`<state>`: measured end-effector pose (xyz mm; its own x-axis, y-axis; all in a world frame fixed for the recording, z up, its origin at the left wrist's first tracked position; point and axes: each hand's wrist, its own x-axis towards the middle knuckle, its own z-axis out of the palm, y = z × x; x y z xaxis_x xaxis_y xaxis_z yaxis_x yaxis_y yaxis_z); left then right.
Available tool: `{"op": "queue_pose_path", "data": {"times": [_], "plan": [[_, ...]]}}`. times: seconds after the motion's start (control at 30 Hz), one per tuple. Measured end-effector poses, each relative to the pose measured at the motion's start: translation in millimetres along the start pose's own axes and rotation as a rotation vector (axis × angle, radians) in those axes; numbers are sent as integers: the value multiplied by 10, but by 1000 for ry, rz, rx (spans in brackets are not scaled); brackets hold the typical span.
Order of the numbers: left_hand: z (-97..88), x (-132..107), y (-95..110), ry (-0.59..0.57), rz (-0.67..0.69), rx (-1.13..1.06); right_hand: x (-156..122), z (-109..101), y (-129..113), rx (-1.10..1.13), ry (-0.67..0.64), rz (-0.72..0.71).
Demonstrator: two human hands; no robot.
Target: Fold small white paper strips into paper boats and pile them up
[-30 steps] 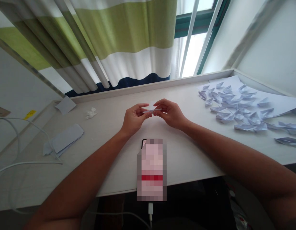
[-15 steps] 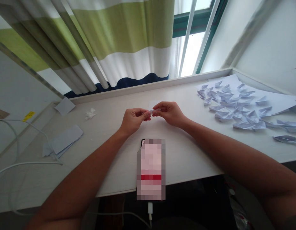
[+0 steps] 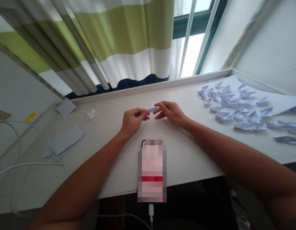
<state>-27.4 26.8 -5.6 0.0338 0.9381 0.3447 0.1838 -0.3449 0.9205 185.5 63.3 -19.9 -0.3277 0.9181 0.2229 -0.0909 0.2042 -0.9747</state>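
Observation:
Over the middle of the white desk, my left hand pinches a small folded white paper piece between thumb and fingers. My right hand is at the other end of that piece, its thumb and fingers spread apart; the fingertips are beside the paper, and I cannot tell whether they touch it. A flat white paper lies on the desk just behind the hands, partly hidden. Many folded paper boats are heaped at the right.
Below the hands, a phone with a blurred screen overhangs the desk's front edge, a white cable plugged in. At left are stacked paper sheets, a crumpled tissue, a square paper and loose white cables. Large sheets lie under the boats.
My right thumb and fingers have opened away from the folded paper, which now shows more between the hands. My left hand keeps its pinch. The view has shifted slightly.

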Motion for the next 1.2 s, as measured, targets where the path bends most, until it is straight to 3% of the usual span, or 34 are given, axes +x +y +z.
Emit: {"op": "queue_pose_path", "data": {"times": [0.1,0.27,0.5,0.63,1.0,1.2], "plan": [[31,-33,-21,58,52,60,-17,57,-3,82,-13,70],[76,-75,-16,-47,65,55,-64,135,-26,91,-56,-34],[38,-35,22,-169,-127,-85,-105,109,-87,-62,-39,-15],[75,-71,23,-143,-139,-40,-124,157,-127,-199,26,12],[115,-118,121,-88,-137,253,-165,259,-174,-384,15,45],[134,-133,159,-74,-137,251,-166,280,-189,-361,37,62]]}}
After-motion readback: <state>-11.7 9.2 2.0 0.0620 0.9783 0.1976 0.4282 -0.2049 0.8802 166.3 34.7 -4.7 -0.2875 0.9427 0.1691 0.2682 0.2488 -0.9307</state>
